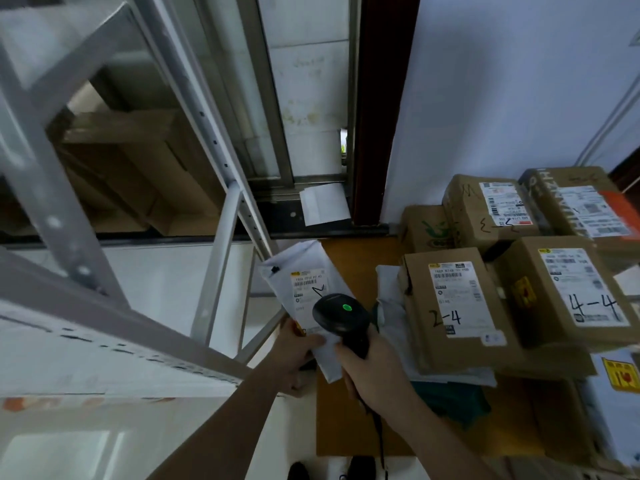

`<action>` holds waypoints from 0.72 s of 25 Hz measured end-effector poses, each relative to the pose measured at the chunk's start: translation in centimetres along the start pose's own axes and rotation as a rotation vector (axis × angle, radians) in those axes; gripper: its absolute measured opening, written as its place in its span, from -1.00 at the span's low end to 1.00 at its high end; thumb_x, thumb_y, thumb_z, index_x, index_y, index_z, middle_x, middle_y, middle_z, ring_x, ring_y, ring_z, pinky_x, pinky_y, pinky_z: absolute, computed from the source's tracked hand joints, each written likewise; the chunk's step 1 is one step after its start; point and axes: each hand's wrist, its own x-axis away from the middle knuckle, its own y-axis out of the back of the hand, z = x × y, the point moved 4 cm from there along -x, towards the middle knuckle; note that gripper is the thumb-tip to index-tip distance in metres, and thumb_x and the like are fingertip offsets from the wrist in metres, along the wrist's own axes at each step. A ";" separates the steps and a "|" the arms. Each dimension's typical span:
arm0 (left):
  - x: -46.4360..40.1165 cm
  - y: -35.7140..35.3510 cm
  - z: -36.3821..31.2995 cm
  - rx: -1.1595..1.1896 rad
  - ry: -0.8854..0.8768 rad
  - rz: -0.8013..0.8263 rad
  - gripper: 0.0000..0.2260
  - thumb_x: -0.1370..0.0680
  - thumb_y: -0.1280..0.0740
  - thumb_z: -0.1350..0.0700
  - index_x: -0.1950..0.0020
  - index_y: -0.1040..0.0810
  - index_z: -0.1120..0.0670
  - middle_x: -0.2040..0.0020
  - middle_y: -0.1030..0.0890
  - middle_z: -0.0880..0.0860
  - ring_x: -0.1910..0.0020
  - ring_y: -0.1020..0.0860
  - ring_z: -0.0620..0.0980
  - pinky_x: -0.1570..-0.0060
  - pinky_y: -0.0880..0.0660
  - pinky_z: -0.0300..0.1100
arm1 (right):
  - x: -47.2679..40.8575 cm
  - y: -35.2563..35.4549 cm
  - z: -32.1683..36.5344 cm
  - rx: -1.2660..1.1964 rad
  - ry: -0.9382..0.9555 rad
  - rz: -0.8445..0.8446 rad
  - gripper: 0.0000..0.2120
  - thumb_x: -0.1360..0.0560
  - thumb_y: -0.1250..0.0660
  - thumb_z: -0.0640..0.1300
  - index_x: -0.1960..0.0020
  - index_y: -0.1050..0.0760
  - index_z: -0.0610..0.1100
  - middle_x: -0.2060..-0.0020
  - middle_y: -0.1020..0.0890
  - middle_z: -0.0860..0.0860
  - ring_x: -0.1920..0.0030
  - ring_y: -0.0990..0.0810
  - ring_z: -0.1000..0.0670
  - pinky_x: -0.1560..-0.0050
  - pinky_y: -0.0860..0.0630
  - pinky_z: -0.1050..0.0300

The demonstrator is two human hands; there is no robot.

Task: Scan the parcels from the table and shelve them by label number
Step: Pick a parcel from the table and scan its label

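Head: parcel (304, 289) in left hand (294, 351)

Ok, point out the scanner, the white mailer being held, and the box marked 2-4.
scanner (341, 315): head view, on its black head by the green light.
white mailer (304, 268): head view, on its upper half.
box marked 2-4 (450, 299): head view, on its white label.
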 end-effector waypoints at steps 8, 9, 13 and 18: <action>5.1 0.5 -0.6 -0.102 -0.137 -0.017 -0.79 -0.51 -0.39 0.49 -0.09 -0.56 0.30 0.11 -0.61 0.38 0.23 -0.69 -0.01 0.24 -0.60 -0.20 | 4.9 -4.3 0.9 -0.030 0.018 -0.139 -0.71 -0.56 -0.37 -0.21 0.29 -0.38 -0.07 0.58 -0.41 0.09 0.52 -0.39 0.15 0.37 -0.37 0.21; 5.6 0.8 -0.4 -0.091 -0.139 -0.016 -0.75 -0.49 -0.40 0.48 -0.15 -0.58 0.30 0.04 -0.67 0.32 0.13 -0.72 0.06 0.17 -0.63 -0.15 | 5.7 -4.8 1.0 -0.053 0.015 -0.148 -0.73 -0.56 -0.37 -0.20 0.27 -0.39 -0.05 0.58 -0.42 0.10 0.51 -0.40 0.16 0.36 -0.37 0.23; 7.4 2.7 0.5 -0.155 -0.165 0.010 -0.52 -0.44 -0.54 0.36 -0.33 -0.59 0.10 -0.15 -0.73 0.15 -0.18 -0.69 0.21 -0.11 -0.66 0.11 | 9.1 -6.2 1.0 -0.048 -0.013 -0.173 -0.76 -0.55 -0.37 -0.17 0.25 -0.41 0.01 0.56 -0.39 0.08 0.49 -0.40 0.12 0.37 -0.35 0.25; 11.5 4.1 0.3 -0.204 -0.175 0.112 -0.38 -0.39 -0.64 0.19 -0.41 -0.51 0.06 -0.22 -0.72 0.08 -0.22 -0.68 0.11 -0.23 -0.63 0.13 | 12.3 -6.5 1.6 0.041 0.031 -0.116 -0.81 -0.55 -0.37 -0.17 0.20 -0.45 0.01 0.55 -0.45 0.09 0.51 -0.42 0.12 0.41 -0.37 0.23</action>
